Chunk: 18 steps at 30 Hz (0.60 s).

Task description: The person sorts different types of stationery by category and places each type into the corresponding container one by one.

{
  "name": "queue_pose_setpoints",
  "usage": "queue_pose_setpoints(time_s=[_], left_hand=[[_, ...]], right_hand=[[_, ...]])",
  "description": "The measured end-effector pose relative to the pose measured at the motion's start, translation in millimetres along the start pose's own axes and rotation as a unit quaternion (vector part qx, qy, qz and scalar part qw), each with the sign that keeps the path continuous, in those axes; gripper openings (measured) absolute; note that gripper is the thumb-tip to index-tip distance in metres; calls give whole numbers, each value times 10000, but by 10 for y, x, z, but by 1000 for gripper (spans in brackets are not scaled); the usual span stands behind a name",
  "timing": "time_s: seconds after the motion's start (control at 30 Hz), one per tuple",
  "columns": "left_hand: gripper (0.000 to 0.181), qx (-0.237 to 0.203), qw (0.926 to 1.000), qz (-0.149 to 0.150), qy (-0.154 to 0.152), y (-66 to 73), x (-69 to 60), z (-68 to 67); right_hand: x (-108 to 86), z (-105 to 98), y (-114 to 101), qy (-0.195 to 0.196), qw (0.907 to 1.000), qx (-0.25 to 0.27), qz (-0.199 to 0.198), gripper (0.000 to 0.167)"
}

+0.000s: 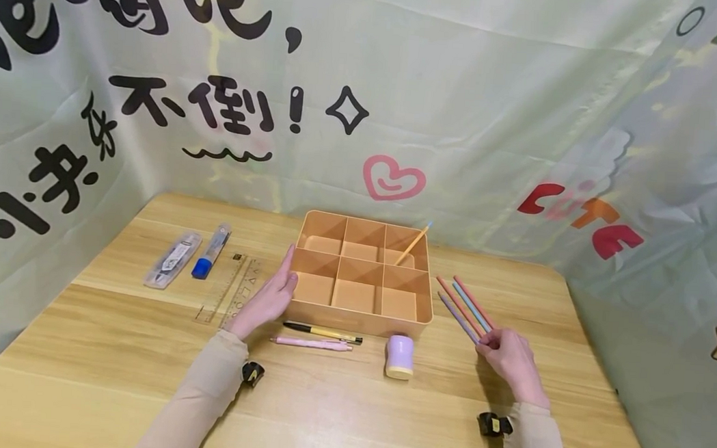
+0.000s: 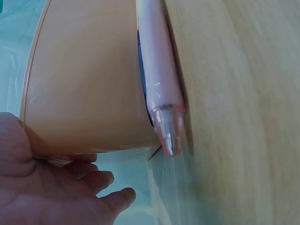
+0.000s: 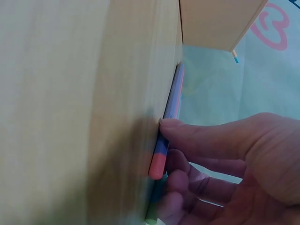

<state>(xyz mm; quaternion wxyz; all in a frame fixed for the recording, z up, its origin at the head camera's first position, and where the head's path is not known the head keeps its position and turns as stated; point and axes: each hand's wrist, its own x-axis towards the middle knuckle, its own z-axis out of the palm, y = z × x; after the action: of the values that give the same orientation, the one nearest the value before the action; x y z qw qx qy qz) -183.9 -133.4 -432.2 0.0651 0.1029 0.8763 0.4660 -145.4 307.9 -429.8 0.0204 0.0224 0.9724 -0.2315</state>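
An orange organizer box (image 1: 353, 317) with two rows of compartments stands on the table. One pencil (image 1: 415, 242) leans in its back right compartment. My left hand (image 1: 273, 294) rests against the box's left side, its fingers extended along the wall; the left wrist view shows them loosely bent by the box's end. At the right, several colored pencils (image 1: 458, 314) lie side by side on the table. My right hand (image 1: 508, 356) pinches their near ends. In the right wrist view the thumb presses a purple pencil (image 3: 172, 108), with the other fingers curled beside it.
A pink pen (image 1: 311, 344) and a yellow-black pen (image 1: 324, 332) lie before the box, with a small purple container (image 1: 400, 357) to their right. Left of the box are a clear ruler (image 1: 231, 288), a blue-capped tube (image 1: 212, 251) and a clear case (image 1: 173, 259). A printed cloth hangs behind.
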Motion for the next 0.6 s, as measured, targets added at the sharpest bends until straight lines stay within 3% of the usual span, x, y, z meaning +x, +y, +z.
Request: queue_pose_setpoints(time_s=[0.6], left_hand=[[63,-22,10000,-16,-10,-14,-3,6]], right_hand=[[-1,-3,4,-125,9996,-241,-102,12]])
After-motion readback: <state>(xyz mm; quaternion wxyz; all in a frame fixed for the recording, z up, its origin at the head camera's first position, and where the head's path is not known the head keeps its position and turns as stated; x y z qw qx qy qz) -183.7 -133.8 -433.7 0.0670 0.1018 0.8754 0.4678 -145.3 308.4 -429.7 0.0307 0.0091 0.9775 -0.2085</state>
